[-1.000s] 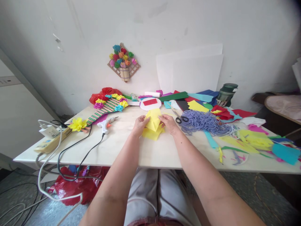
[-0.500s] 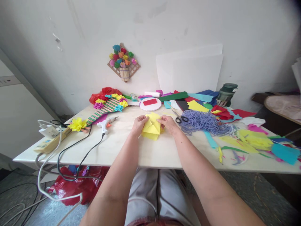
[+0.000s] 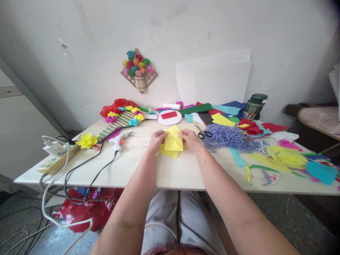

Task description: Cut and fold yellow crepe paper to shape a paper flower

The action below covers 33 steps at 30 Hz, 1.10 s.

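Two-handed pinching of the folded yellow paper, left hand and right hand gripping opposite edges mid-surface, left of the scissors; aligning edges squarely before creasing firmly.

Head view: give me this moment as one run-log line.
left hand: grips yellow paper left edge | right hand: grips right edge | paper: folded, over table | scissors: right of hands | glue gun: left

Bright, even daylight — edges warped, dark-cornered
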{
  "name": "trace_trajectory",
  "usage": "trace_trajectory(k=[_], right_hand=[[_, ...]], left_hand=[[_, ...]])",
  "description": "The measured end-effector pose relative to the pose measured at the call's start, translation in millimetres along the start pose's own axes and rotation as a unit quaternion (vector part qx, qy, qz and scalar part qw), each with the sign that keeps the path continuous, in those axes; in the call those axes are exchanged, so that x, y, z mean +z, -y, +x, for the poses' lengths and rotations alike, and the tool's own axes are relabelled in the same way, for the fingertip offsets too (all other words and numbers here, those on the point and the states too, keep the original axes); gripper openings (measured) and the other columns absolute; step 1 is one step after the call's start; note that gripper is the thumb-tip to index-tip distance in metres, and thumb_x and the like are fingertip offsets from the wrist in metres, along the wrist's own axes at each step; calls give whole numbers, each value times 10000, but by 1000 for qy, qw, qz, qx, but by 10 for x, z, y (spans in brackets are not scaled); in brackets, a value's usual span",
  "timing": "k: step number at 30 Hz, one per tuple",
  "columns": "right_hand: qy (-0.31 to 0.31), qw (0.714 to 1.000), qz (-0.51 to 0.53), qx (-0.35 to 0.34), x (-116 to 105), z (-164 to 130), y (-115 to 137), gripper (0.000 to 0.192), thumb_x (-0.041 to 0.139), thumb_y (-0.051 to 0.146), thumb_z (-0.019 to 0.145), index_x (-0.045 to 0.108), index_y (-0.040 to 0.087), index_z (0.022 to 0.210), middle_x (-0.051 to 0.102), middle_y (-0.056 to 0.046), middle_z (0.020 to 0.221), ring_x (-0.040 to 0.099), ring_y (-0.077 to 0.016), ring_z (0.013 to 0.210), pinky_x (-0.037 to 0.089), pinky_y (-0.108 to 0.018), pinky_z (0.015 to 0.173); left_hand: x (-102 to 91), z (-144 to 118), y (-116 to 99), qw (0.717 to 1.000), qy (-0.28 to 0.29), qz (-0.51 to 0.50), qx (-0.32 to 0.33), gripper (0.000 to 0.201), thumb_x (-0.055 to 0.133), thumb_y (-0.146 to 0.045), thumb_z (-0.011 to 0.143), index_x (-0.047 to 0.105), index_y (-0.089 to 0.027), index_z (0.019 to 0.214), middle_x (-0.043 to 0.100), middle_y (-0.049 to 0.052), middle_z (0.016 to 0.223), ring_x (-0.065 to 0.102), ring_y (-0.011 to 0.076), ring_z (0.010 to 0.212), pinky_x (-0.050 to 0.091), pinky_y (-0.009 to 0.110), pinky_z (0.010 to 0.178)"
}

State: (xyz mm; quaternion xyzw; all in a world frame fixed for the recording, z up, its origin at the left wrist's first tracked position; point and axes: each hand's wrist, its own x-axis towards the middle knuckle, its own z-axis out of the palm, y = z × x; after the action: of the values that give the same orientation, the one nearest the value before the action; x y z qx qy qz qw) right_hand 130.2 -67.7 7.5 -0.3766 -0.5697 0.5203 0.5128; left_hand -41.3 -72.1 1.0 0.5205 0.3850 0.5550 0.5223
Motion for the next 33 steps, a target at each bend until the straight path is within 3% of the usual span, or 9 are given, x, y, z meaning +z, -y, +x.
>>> trace_trajectory(k=[7, 33], right_hand=[[5, 1000, 14, 6, -20, 3, -20, 188, 591, 274, 598, 627, 153, 738, 595, 8, 578, 475, -93, 445, 338, -203, 396], [20, 998, 50, 18, -13, 8, -25, 203, 614, 246, 579, 646, 137, 747, 610, -2, 586, 508, -98, 467, 353, -204, 407]], left_hand=[[-18, 20, 24, 1000, -2, 3, 12, 235, 648, -307, 577, 566, -140, 721, 533, -8, 561, 467, 67, 450, 320, 185, 421], [6, 19, -25, 1000, -21, -18, -13, 129, 593, -194, 556, 527, -144, 656, 464, -39, 479, 406, 48, 405, 269, 174, 405]])
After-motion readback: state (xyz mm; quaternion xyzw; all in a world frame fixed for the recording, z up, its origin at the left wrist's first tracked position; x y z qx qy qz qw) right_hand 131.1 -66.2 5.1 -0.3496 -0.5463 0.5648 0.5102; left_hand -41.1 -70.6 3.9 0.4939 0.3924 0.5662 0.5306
